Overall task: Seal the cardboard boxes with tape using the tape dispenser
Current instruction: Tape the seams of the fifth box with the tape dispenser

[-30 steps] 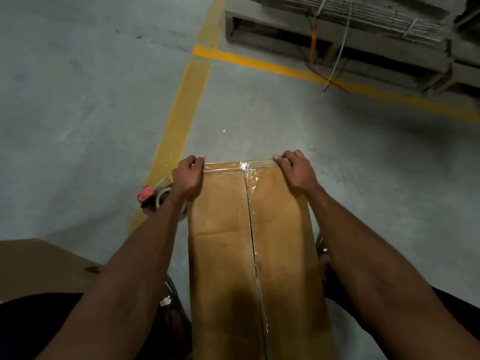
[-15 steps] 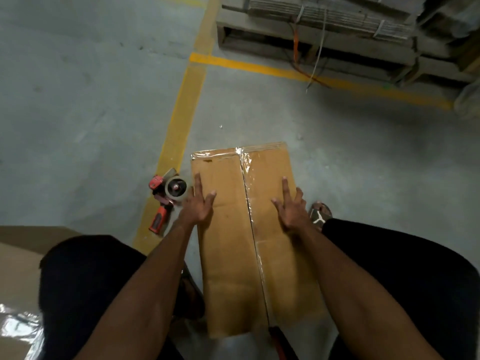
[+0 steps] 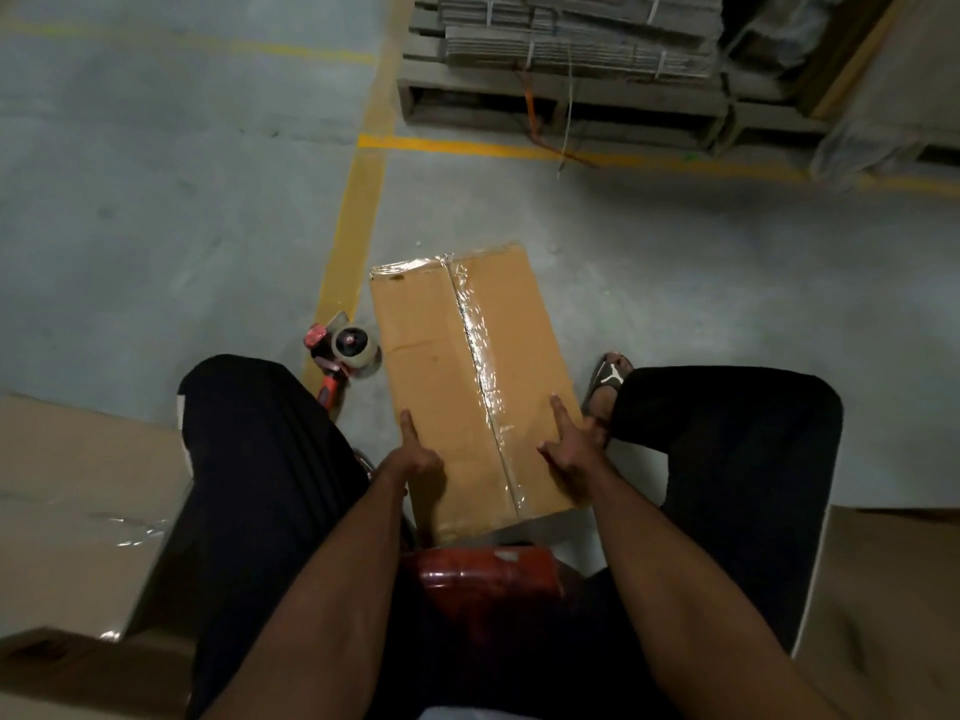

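- Two hands lie on one cardboard box point(image 3: 467, 387) in the head view, the only view there is. The left hand point(image 3: 410, 457) rests at the box's left edge with its forefinger straight and pointing away along the top; the other fingers I cannot make out clearly. The right hand point(image 3: 571, 449) rests near the right edge, fingers spread and straight. Neither pinches anything. I judge they are pressing the flaps flat or steadying the box.
- The box sits on the floor point(image 3: 182, 200) between the person's knees, its long side running away from the fingertips. It is plain brown board, matt and slightly scuffed.
- Between the two hands runs a strip of clear tape point(image 3: 480, 356), glossy and crinkled, along the middle seam; beyond the fingertips it meets a second strip on the far edge. This top looks sealed to me.
- The tape dispenser point(image 3: 345, 356) lies on the floor just left of the box, ahead of the left fingertips, untouched: red frame and handle, pale roll.
- Further cardboard point(image 3: 78, 485) lies flat outside the left hand; it catches a shine, perhaps tape.
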### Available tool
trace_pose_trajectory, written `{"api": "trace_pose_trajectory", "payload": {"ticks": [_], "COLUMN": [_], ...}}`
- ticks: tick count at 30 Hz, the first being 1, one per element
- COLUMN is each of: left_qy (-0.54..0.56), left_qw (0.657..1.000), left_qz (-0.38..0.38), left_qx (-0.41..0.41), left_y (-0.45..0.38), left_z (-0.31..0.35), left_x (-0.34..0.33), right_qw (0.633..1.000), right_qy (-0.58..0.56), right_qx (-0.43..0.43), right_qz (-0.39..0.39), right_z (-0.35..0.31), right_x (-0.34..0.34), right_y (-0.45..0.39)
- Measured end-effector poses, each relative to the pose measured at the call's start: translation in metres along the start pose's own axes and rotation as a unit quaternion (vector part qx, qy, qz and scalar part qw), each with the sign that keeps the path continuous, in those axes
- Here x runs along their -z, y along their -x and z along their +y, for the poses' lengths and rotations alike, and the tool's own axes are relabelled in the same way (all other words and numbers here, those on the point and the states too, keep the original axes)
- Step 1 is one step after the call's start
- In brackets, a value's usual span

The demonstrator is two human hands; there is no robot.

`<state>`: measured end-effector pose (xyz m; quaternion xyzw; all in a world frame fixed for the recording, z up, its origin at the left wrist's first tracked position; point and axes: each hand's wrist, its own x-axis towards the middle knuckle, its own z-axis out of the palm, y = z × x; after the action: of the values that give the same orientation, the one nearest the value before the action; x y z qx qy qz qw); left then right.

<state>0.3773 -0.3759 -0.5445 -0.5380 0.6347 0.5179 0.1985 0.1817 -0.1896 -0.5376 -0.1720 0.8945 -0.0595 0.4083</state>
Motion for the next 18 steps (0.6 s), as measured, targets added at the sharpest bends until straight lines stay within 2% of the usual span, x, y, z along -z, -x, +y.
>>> {"api": "trace_pose_trajectory", "payload": {"ticks": [2,7,11,13,15,18], "left_qy": [0.038,0.013,0.116,0.138,0.099,0.059], "left_qw": [0.999,0.993,0.981,0.984,0.994,0.997], "left_qz": [-0.009,0.019,0.006,-0.002,-0.011,-0.006], "left_qx": [0.008,-0.112,-0.155,-0.115,-0.032,0.043], "left_y": [0.006,-0.013,-0.017,-0.033,-0.029,-0.026], "left_z": [0.008,0.019,0.037,0.038,0.034,0.020], "left_x": [-0.003,0.013,0.023,0.024,0.019,0.000], "right_qw": [1.000,0.996,0.994,0.992,0.990,0.992], "right_qy": [-0.028,-0.081,-0.090,-0.095,-0.094,-0.072], "right_qx": [-0.007,-0.017,-0.028,-0.039,-0.053,-0.060], "right_qz": [-0.008,0.038,0.059,0.073,0.089,0.089], "right_z": [0.004,0.010,0.009,0.005,0.001,-0.005], "right_x": [-0.002,0.011,0.011,0.011,0.008,0.006], "right_y": [0.002,0.004,-0.012,-0.013,-0.010,-0.006]}}
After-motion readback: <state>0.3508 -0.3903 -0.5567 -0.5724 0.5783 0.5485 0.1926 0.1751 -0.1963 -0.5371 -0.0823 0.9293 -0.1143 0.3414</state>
